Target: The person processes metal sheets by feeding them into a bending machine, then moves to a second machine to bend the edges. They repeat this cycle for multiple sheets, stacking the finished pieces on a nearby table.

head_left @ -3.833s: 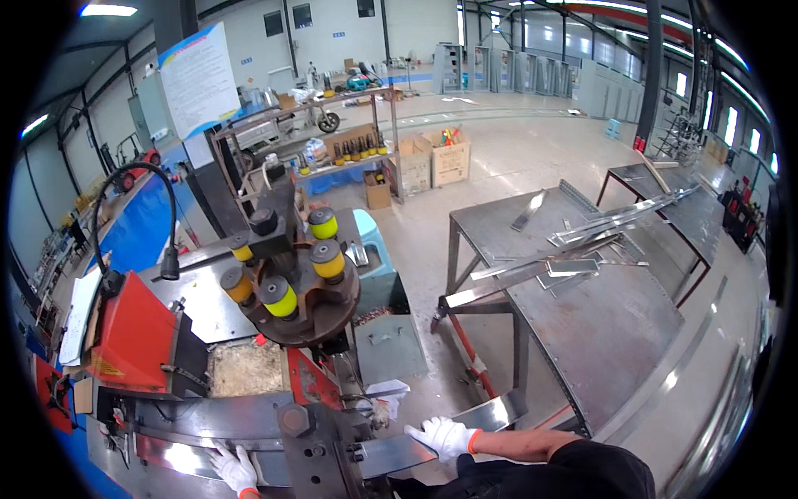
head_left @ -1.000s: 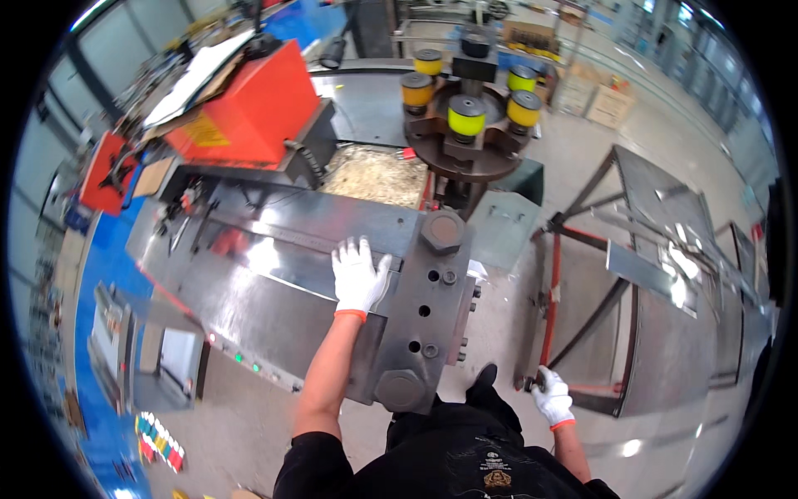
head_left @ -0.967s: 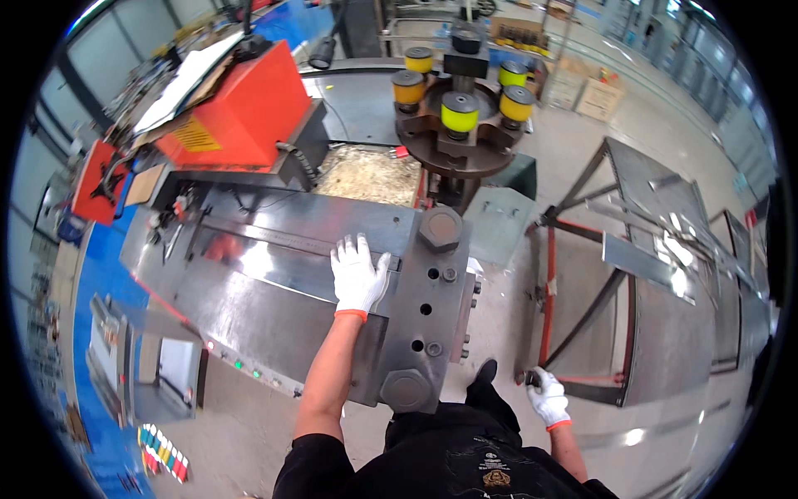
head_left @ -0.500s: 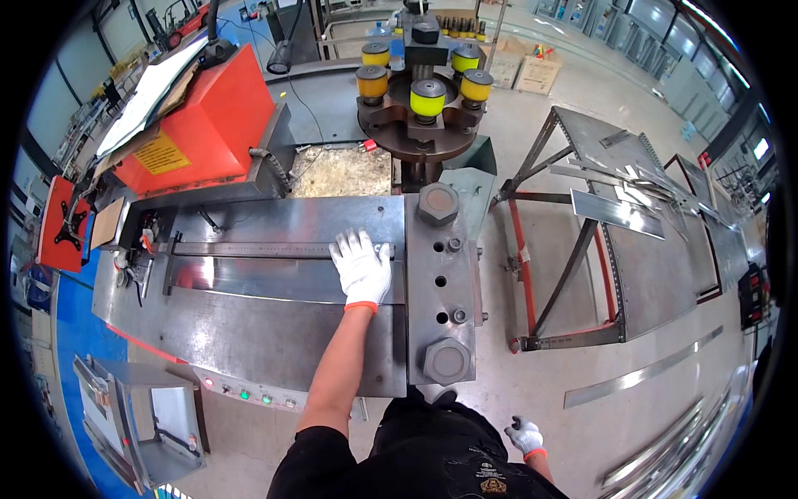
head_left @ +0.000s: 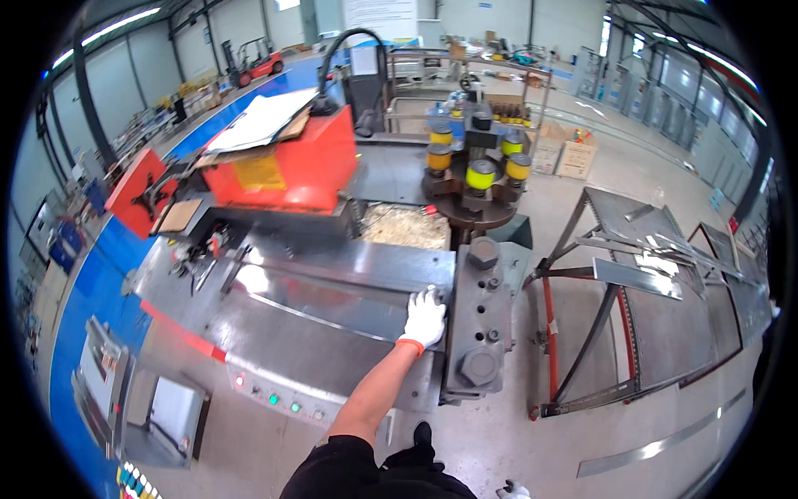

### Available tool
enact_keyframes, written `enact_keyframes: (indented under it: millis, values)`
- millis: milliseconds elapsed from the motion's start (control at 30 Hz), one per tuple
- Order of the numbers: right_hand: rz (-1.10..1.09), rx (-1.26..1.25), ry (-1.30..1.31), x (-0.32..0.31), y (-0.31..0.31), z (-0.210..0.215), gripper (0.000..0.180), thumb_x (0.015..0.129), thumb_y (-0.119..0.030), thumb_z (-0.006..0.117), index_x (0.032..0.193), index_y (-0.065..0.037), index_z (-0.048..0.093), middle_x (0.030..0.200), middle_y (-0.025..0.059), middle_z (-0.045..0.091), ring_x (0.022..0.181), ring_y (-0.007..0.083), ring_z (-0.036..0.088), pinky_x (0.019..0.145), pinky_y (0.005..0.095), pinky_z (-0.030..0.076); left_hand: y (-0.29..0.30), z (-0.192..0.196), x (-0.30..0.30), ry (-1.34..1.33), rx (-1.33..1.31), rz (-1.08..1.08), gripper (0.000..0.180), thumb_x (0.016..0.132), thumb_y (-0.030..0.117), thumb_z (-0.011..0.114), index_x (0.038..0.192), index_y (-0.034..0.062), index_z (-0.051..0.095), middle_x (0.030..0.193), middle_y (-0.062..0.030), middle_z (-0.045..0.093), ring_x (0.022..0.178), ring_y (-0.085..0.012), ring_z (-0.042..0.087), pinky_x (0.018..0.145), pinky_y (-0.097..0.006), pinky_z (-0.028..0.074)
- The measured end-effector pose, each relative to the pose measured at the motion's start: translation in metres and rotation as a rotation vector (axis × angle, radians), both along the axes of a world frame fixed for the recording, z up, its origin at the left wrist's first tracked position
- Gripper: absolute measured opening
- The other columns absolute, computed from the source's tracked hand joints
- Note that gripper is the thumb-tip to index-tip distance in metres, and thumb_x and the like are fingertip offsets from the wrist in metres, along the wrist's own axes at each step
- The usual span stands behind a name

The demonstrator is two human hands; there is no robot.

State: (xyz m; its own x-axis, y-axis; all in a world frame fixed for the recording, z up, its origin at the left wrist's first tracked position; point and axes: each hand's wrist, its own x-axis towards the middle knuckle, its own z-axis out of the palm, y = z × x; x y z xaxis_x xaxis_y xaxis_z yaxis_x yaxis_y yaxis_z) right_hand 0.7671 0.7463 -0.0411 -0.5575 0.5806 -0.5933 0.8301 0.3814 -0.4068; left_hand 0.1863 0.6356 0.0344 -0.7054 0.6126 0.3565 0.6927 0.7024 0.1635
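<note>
My left hand (head_left: pixel 426 319), in a white glove with an orange cuff, rests on the right end of a shiny flat metal strip (head_left: pixel 324 308). Its fingers are stretched out, pointing away from me. The strip lies along the steel bed (head_left: pixel 332 353) of a machine, its left end near a small crosswise stop bar (head_left: pixel 231 277). Just right of the hand stands a thick steel block (head_left: pixel 480 309) with large hex bolts and several holes. My right hand (head_left: pixel 513 491), also gloved, hangs low at the bottom edge; most of it is cut off and its fingers are unclear.
Behind the bed stand a red machine housing (head_left: pixel 291 166) with papers on top and a round turret (head_left: pixel 475 206) carrying yellow-green capped tools. A metal frame table (head_left: pixel 644 303) on the right holds loose metal strips. Lit buttons (head_left: pixel 285 403) line the bed's front. A long strip (head_left: pixel 657 449) lies on the floor.
The view has tilted up and turned, showing more of the hall. My left hand stays on the strip, a little closer to the steel block. My right hand has dropped mostly out of the picture.
</note>
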Motion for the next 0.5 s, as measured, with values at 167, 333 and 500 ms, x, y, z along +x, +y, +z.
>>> enact_keyframes:
  millis: [167, 333, 500]
  values:
    - [0.154, -0.091, 0.019, 0.060, -0.030, -0.049, 0.050, 0.087, -0.036, 0.072, 0.124, -0.003, 0.070, 0.105, 0.0227, 0.075, 0.096, 0.0353, 0.074, 0.085, 0.0415, 0.057, -0.074, 0.030, 0.012, -0.126, -0.055, 0.081, 0.047, 0.094, 0.046, 0.060, 0.124, 0.0100, 0.063, 0.131, -0.0224, 0.059, 0.128, -0.0396, 0.052, 0.114, -0.061, 0.031]
    - [0.118, -0.121, -0.190, 0.116, -0.046, -0.100, 0.049, 0.091, -0.033, 0.070, 0.129, -0.001, 0.067, 0.103, 0.0188, 0.076, 0.094, 0.0329, 0.074, 0.084, 0.0415, 0.058, -0.169, 0.041, -0.035, -0.219, -0.141, 0.291, 0.068, 0.094, 0.058, 0.055, 0.143, 0.0105, 0.053, 0.151, -0.0205, 0.048, 0.144, -0.0386, 0.039, 0.119, -0.057, 0.027]
    - [-0.072, -0.186, -0.237, 0.082, -0.094, -0.071, 0.050, 0.092, -0.033, 0.070, 0.131, -0.001, 0.066, 0.102, 0.0168, 0.076, 0.094, 0.0328, 0.073, 0.084, 0.0417, 0.058, -0.276, 0.049, -0.093, -0.263, -0.140, 0.412, 0.078, 0.092, 0.065, 0.052, 0.149, 0.0120, 0.048, 0.158, -0.0165, 0.043, 0.148, -0.0389, 0.035, 0.121, -0.058, 0.023]
